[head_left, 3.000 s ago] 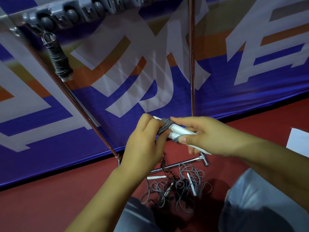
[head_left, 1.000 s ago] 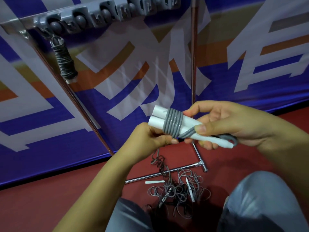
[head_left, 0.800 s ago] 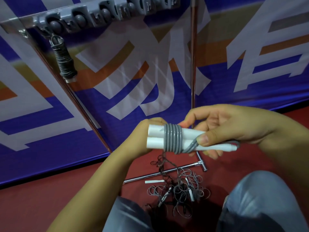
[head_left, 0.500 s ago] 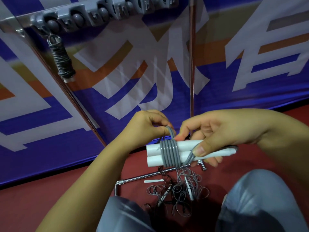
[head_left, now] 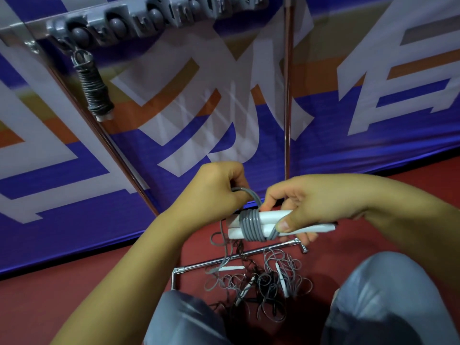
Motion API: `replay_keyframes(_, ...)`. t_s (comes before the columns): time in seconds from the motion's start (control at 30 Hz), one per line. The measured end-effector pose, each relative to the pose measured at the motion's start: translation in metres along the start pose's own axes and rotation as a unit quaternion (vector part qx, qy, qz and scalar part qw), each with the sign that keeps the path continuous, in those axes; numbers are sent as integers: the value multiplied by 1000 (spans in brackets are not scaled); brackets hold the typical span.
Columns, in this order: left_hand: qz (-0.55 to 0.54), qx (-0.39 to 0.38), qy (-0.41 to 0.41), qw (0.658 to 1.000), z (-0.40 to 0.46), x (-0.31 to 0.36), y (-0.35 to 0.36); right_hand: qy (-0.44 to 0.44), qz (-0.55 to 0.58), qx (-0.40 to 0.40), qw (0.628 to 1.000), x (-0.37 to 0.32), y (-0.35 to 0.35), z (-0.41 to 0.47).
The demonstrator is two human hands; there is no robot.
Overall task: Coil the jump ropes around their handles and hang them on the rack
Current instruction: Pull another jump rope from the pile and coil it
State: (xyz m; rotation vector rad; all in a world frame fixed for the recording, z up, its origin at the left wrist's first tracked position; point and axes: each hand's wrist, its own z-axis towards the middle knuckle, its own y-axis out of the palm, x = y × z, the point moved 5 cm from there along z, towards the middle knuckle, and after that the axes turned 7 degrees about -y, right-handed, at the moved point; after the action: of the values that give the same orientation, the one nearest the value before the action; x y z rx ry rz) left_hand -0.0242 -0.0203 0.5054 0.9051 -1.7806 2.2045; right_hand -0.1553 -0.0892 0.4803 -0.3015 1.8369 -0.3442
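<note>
Coils on the handles (head_left: 281, 224) have grown by one turn since a moment ago. Your left hand (head_left: 214, 189) pinches the grey rope (head_left: 249, 192) above the handles; your right hand (head_left: 313, 207) grips their right end. Much rope hangs below, so hanging on the rack (head_left: 154, 18) must wait.

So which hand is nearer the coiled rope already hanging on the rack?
Left. The left hand sits below and right of the hanging coil; the right hand is farther right, gripping the white handles.
</note>
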Motion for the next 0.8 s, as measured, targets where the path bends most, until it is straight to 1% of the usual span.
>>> replay_keyframes(0.17,-5,13,7,1000,-9,7,2,6,-22,53,998,-1,-2,1)
replay_keyframes(0.23,-8,7,13,1000,-13,8,3,7,-29,58,998,0,1,1)
replay_keyframes(0.33,-43,-23,-5,999,-20,8,6,6,-33,86,996,1,1,1)
replay_keyframes(0.4,-17,-24,-10,1000,-22,8,10,5,-28,106,994,1,-1,1)
replay_keyframes(0.47,10,-6,-14,1000,-23,7,12,4,-24,114,993,2,-2,1)
replay_keyframes(0.57,-5,26,-10,1000,-23,6,11,3,-22,135,991,4,-2,0)
replay_keyframes(0.7,-52,98,67,992,-23,11,8,-7,5,184,983,4,-8,-1)
replay_keyframes(0.8,-50,133,113,983,-27,16,9,-27,33,180,983,0,-6,-1)
